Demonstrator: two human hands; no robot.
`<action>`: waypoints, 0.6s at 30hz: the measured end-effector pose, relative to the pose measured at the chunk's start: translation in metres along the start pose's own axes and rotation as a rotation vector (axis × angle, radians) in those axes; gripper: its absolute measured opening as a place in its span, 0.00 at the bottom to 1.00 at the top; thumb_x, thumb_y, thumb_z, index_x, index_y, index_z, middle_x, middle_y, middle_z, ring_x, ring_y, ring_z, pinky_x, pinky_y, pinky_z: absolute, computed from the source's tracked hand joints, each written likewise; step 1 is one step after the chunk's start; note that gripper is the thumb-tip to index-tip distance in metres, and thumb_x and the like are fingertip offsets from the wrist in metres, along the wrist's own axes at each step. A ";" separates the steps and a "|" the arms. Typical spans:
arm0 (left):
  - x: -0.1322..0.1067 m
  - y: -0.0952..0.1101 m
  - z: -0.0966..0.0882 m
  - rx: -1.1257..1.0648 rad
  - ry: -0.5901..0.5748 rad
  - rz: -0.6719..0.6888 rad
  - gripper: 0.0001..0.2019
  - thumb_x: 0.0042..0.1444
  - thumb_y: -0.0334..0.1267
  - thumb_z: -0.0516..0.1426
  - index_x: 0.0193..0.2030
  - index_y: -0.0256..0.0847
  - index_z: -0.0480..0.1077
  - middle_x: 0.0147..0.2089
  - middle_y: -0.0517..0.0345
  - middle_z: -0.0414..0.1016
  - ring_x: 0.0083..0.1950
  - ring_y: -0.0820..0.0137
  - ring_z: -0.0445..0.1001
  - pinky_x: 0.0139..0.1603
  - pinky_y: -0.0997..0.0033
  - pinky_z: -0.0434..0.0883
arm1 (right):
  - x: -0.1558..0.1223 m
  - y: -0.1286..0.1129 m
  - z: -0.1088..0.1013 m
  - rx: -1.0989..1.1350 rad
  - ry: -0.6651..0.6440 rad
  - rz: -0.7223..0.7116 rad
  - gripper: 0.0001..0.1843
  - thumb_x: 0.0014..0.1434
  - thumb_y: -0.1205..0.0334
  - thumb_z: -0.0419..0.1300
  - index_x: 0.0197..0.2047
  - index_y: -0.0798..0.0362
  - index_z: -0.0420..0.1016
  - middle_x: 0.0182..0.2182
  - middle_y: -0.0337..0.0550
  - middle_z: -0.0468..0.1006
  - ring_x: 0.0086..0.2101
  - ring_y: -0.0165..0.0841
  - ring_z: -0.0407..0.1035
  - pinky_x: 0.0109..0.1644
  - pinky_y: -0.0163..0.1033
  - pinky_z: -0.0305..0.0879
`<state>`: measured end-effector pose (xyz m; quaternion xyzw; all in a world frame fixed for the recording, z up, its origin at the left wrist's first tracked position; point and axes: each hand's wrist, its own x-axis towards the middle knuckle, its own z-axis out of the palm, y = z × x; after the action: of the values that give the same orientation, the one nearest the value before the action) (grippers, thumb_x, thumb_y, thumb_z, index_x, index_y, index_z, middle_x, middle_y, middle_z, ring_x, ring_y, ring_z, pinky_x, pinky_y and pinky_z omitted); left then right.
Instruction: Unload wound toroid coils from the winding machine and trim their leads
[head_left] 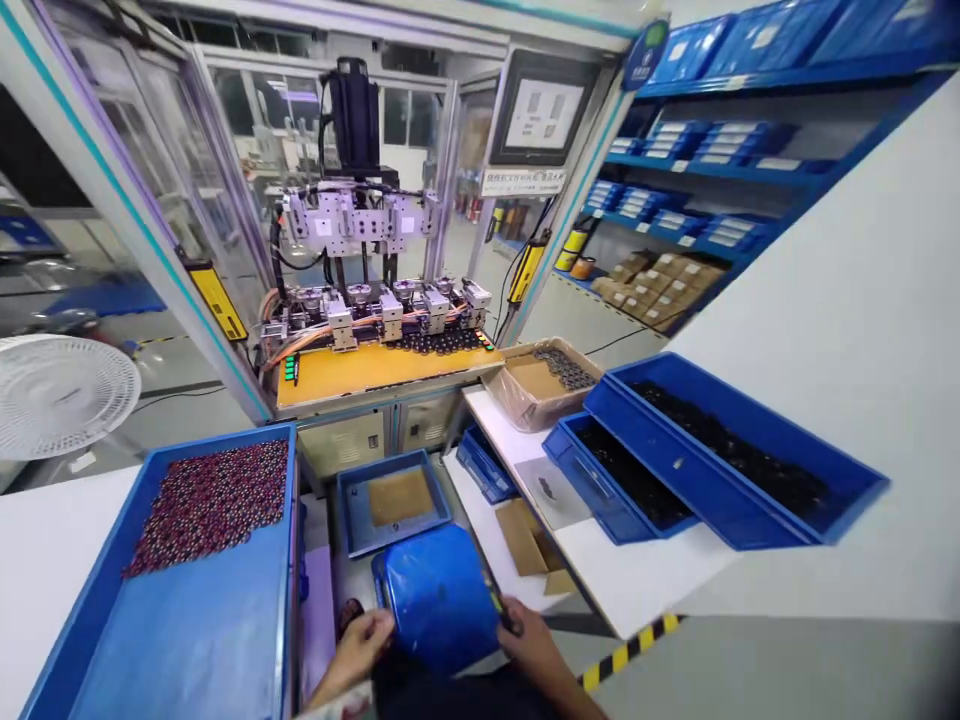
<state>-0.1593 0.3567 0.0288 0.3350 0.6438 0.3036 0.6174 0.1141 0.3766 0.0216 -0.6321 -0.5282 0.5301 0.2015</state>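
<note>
Low in front of me is a blue, shiny seat-like thing [439, 590] with dark edging, between my two hands. My left hand [361, 645] is closed, its fingertips at the seat's left edge. A small dark reddish object [349, 612] shows just behind that hand; I cannot tell whether they touch. On the other side, my right hand [531, 638] is curled round a dark part at the seat's right edge. My dark clothing covers the near side of the seat.
A machine [367, 220] with an orange work surface [345, 375] stands ahead. Left is a blue tray [202, 620] of reddish round parts; a shallow blue tray [352, 540] lies low in the middle. Blue bins [750, 520] of black parts and a lined box [525, 405] stand right.
</note>
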 end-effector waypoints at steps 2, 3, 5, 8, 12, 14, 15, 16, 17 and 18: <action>0.009 0.036 -0.009 -0.014 -0.120 0.110 0.33 0.35 0.72 0.62 0.28 0.38 0.76 0.28 0.56 0.76 0.35 0.63 0.73 0.40 0.64 0.70 | 0.017 -0.054 0.027 0.131 -0.037 -0.038 0.24 0.49 0.55 0.60 0.50 0.51 0.71 0.37 0.42 0.78 0.36 0.41 0.74 0.39 0.45 0.73; 0.011 0.054 -0.013 -0.033 -0.172 0.163 0.33 0.39 0.70 0.61 0.32 0.38 0.78 0.33 0.54 0.79 0.39 0.61 0.74 0.44 0.64 0.70 | 0.023 -0.079 0.037 0.189 -0.068 -0.062 0.26 0.47 0.56 0.59 0.51 0.51 0.70 0.35 0.41 0.78 0.32 0.38 0.74 0.35 0.43 0.72; 0.014 0.086 -0.021 -0.090 -0.269 0.266 0.31 0.46 0.66 0.60 0.40 0.37 0.79 0.37 0.52 0.80 0.42 0.61 0.75 0.49 0.63 0.70 | 0.033 -0.125 0.052 0.280 -0.140 -0.111 0.29 0.43 0.59 0.57 0.51 0.51 0.66 0.33 0.39 0.77 0.26 0.33 0.71 0.30 0.39 0.69; 0.019 0.120 -0.036 -0.197 -0.310 0.372 0.31 0.50 0.63 0.60 0.47 0.35 0.78 0.33 0.52 0.81 0.30 0.66 0.75 0.41 0.65 0.73 | 0.044 -0.177 0.069 0.331 -0.231 -0.173 0.28 0.43 0.60 0.57 0.50 0.52 0.64 0.27 0.35 0.74 0.23 0.30 0.68 0.29 0.36 0.67; 0.028 0.138 -0.063 -0.316 -0.186 0.442 0.25 0.49 0.55 0.64 0.43 0.33 0.80 0.35 0.50 0.82 0.27 0.68 0.75 0.37 0.67 0.73 | 0.063 -0.218 0.090 0.269 -0.278 -0.265 0.24 0.46 0.59 0.59 0.48 0.50 0.60 0.25 0.33 0.72 0.24 0.31 0.70 0.30 0.36 0.67; 0.034 0.142 -0.075 -0.359 -0.115 0.456 0.22 0.48 0.52 0.65 0.40 0.33 0.81 0.36 0.48 0.83 0.33 0.64 0.78 0.41 0.66 0.74 | 0.073 -0.232 0.099 0.215 -0.277 -0.339 0.24 0.47 0.60 0.61 0.48 0.49 0.59 0.31 0.36 0.75 0.31 0.34 0.74 0.38 0.41 0.71; 0.036 0.144 -0.080 -0.377 -0.081 0.461 0.22 0.48 0.52 0.66 0.39 0.33 0.81 0.38 0.47 0.84 0.36 0.62 0.79 0.44 0.65 0.74 | 0.079 -0.239 0.102 0.185 -0.277 -0.381 0.26 0.47 0.62 0.61 0.49 0.49 0.59 0.34 0.39 0.76 0.36 0.37 0.75 0.45 0.44 0.71; 0.039 0.147 -0.084 -0.392 -0.052 0.465 0.22 0.48 0.52 0.66 0.40 0.34 0.81 0.40 0.46 0.84 0.40 0.60 0.80 0.47 0.64 0.74 | 0.085 -0.245 0.104 0.157 -0.281 -0.422 0.27 0.47 0.64 0.62 0.51 0.49 0.60 0.38 0.42 0.77 0.40 0.39 0.75 0.51 0.47 0.69; 0.043 0.150 -0.087 -0.404 -0.027 0.470 0.22 0.48 0.52 0.66 0.41 0.34 0.81 0.42 0.46 0.84 0.43 0.59 0.80 0.49 0.63 0.73 | 0.091 -0.251 0.106 0.131 -0.289 -0.460 0.30 0.47 0.66 0.62 0.53 0.49 0.59 0.41 0.45 0.78 0.44 0.41 0.75 0.55 0.49 0.67; 0.046 0.154 -0.090 -0.412 -0.007 0.474 0.23 0.48 0.53 0.66 0.43 0.35 0.80 0.42 0.46 0.84 0.44 0.58 0.80 0.50 0.62 0.73 | 0.097 -0.256 0.106 0.108 -0.299 -0.491 0.32 0.46 0.67 0.62 0.55 0.49 0.59 0.43 0.47 0.78 0.47 0.43 0.74 0.57 0.51 0.65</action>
<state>-0.2409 0.4871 0.1303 0.3447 0.4707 0.5619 0.5864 -0.1077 0.5225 0.1477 -0.3886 -0.6600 0.5801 0.2771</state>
